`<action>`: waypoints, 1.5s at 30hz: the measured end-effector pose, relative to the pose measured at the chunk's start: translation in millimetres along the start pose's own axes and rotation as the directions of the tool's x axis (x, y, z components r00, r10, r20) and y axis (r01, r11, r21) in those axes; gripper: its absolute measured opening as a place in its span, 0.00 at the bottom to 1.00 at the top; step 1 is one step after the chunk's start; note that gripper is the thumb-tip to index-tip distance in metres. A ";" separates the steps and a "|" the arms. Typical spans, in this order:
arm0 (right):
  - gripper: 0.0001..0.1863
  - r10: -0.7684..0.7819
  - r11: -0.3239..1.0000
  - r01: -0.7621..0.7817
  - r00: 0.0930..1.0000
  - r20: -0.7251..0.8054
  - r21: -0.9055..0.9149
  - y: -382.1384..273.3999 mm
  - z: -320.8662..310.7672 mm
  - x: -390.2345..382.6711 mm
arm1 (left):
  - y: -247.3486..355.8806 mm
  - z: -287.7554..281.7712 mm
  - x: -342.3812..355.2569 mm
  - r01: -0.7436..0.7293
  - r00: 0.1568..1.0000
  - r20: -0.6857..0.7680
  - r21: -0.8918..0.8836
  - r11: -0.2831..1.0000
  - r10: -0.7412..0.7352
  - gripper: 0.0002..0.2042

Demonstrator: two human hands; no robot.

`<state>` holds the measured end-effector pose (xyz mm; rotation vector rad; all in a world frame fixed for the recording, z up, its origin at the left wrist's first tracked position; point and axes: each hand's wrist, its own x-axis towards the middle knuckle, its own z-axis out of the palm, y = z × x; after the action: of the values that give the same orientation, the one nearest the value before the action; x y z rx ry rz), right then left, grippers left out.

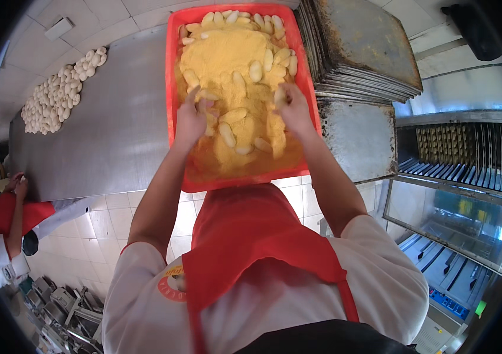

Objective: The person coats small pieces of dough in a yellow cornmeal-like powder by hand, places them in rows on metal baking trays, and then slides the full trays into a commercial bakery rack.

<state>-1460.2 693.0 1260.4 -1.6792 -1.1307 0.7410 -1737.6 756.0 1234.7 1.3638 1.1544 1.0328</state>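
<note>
A red plastic tub point(172, 65) holds a heap of yellow crumb-like meal point(221, 50) and several oval pale dough pieces point(227, 134), some of them coated yellow. My left hand point(193, 118) is over the left side of the meal, its fingers apart beside a coated dough piece. On the right side, my right hand point(296, 112) has its fingers curled round a pale dough piece point(279, 97). Meal partly hides the fingertips of both hands. More dough pieces lie along the tub's far end.
A steel table point(118, 118) extends left, with a pile of small round dough balls point(62, 91). Blackened baking trays point(375, 47) are stacked at the right, above another tray point(357, 138). An oven with racks point(460, 153) stands far right. Another person in a red apron point(12, 215) is at left.
</note>
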 end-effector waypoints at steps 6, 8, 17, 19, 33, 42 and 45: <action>0.26 0.033 0.774 0.053 0.992 0.125 -0.631 -40.8 45.9 104.6 | 46.1 73.2 75.8 -0.136 0.991 0.104 0.748 0.650 0.087 0.21; 0.26 0.007 0.754 0.103 0.986 0.164 -0.648 -43.6 47.0 103.0 | 41.3 70.6 73.0 -0.209 0.976 0.198 0.773 0.599 0.085 0.21; 0.31 -0.018 0.818 0.299 0.867 0.498 -0.492 7.2 -20.0 -54.5 | 37.0 -2.2 9.2 0.267 0.961 0.140 -0.268 0.926 -0.237 0.18; 0.29 0.099 0.788 0.254 0.846 0.524 -0.560 -0.9 -2.6 -75.4 | 32.5 -2.9 4.8 0.302 0.950 0.166 -0.268 0.915 -0.265 0.18; 0.28 0.135 0.943 -0.090 0.983 0.123 -0.319 5.2 -7.3 -68.1 | 14.2 -26.0 -19.3 0.160 0.987 0.084 -0.357 0.920 -0.139 0.14; 0.23 0.281 0.605 -0.503 0.860 0.425 0.617 -6.7 -81.3 -85.0 | 9.7 1.7 0.0 -0.439 0.887 0.451 0.756 0.486 0.099 0.26; 0.18 0.249 0.485 -0.465 0.885 0.393 0.741 7.7 -151.7 -76.4 | 26.6 20.3 -27.9 -0.244 0.967 0.175 0.441 0.864 0.183 0.21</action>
<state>-1357.9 565.6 1307.5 -0.9908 -0.3848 1.5072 -1719.7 724.7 1259.2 1.9437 1.2166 0.8343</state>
